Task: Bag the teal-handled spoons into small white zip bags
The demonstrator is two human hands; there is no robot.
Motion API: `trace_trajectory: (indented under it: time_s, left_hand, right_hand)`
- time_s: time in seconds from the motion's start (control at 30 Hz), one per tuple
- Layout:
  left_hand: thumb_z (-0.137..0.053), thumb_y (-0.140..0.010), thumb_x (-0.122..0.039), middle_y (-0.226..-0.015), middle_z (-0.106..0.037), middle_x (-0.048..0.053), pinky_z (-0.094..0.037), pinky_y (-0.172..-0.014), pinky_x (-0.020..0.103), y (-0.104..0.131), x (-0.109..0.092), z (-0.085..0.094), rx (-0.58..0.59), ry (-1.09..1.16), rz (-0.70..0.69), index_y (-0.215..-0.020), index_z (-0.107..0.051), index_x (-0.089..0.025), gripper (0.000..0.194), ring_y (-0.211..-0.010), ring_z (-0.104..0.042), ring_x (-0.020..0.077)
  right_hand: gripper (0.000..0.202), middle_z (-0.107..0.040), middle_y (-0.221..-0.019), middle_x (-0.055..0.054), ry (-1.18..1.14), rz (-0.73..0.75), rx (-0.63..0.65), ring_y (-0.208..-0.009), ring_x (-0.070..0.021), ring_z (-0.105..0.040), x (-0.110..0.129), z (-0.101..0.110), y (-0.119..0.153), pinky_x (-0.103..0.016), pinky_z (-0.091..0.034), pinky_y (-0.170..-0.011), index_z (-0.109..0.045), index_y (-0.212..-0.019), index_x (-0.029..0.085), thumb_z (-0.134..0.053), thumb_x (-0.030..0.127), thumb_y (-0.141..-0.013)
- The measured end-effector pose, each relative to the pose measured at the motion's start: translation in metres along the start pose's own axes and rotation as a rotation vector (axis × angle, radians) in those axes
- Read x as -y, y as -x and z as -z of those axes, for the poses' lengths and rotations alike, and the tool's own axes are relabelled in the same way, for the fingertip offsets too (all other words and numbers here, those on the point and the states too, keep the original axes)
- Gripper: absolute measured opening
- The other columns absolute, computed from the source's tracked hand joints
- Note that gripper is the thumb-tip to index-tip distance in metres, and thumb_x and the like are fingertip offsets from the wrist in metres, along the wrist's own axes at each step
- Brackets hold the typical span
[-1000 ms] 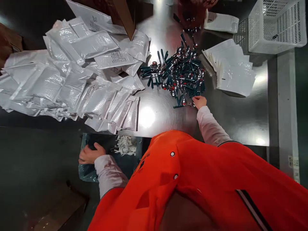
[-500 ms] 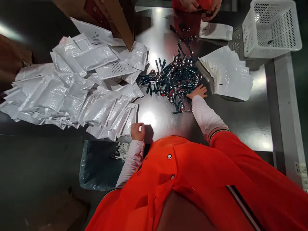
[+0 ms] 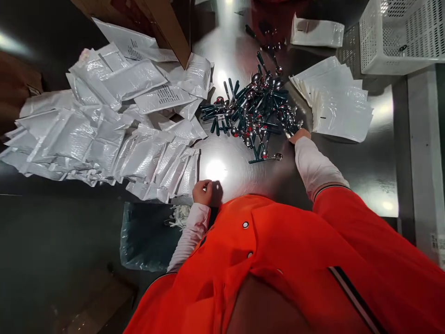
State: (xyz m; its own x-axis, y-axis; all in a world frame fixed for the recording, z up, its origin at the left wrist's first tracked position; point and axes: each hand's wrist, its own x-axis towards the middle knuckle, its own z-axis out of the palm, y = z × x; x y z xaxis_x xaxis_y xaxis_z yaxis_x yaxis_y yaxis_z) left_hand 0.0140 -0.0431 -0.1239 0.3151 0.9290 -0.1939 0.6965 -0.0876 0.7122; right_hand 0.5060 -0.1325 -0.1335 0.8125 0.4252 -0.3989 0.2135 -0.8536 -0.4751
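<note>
A heap of spoons [image 3: 255, 99] with dark green handles and shiny metal bowls lies on the metal table. At the heap's right edge, my right hand [image 3: 301, 135] is closed on a few spoons [image 3: 289, 118]; the fingers are partly hidden, so how many they grip is unclear. My left hand [image 3: 202, 192] rests by the table's near edge with curled fingers, the thumb and forefinger making a small loop with nothing visible inside. Just beyond it lie white bubble mailers [image 3: 146, 153] in a large spread pile.
A fanned stack of flat white envelopes [image 3: 342, 104] lies right of the spoons, with another white packet [image 3: 318, 33] behind it. A white perforated basket [image 3: 389, 65] stands far right. A cardboard box [image 3: 170, 32] is back left, and a plastic-lined bin [image 3: 149, 236] sits below the edge.
My right hand has gone from spread fingers on the heap to closed, shifting right with some spoons beside it. The left hand is nearly still. A co-worker's hands have left the view at the top.
</note>
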Motion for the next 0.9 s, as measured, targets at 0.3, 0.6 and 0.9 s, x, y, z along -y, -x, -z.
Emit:
trace_trajectory:
  time_s: [0.3, 0.6, 0.9]
  left_hand:
    - [-0.061, -0.081, -0.028, -0.088, -0.074, 0.008, -0.053, -0.082, 0.036, 0.000, -0.009, -0.003, 0.077, 0.033, -0.002, -0.083, -0.073, -0.018, 0.015, -0.083, -0.068, 0.0221]
    - [-0.084, -0.069, -0.041, -0.095, -0.076, 0.011, -0.055, -0.094, 0.043, -0.051, -0.087, -0.020, 0.430, 0.466, -0.144, -0.098, -0.075, -0.013, 0.042, -0.093, -0.072, 0.0249]
    - [-0.102, -0.038, -0.033, -0.095, -0.078, 0.015, -0.058, -0.091, 0.052, -0.061, -0.150, -0.051, 1.470, 0.795, 0.063, -0.098, -0.075, -0.013, 0.069, -0.102, -0.073, 0.0400]
  right_hand:
    - [0.014, -0.067, -0.066, -0.007, 0.353, -0.194, 0.386, -0.073, -0.0219, -0.068, -0.020, 0.050, 0.045, -0.036, -0.059, -0.071, -0.064, -0.061, 0.014, -0.073, 0.008, -0.070]
    - [0.030, -0.069, -0.080, -0.014, 0.840, 0.424, 0.249, -0.115, -0.0389, -0.065, 0.037, 0.080, 0.132, -0.059, -0.045, -0.103, -0.054, -0.063, 0.017, -0.072, -0.004, -0.074]
    - [0.016, -0.064, -0.074, -0.005, 0.796, 1.374, 0.446, -0.099, -0.0245, -0.062, 0.123, 0.026, 0.181, -0.048, -0.044, -0.102, -0.062, -0.077, 0.023, -0.063, 0.014, -0.089]
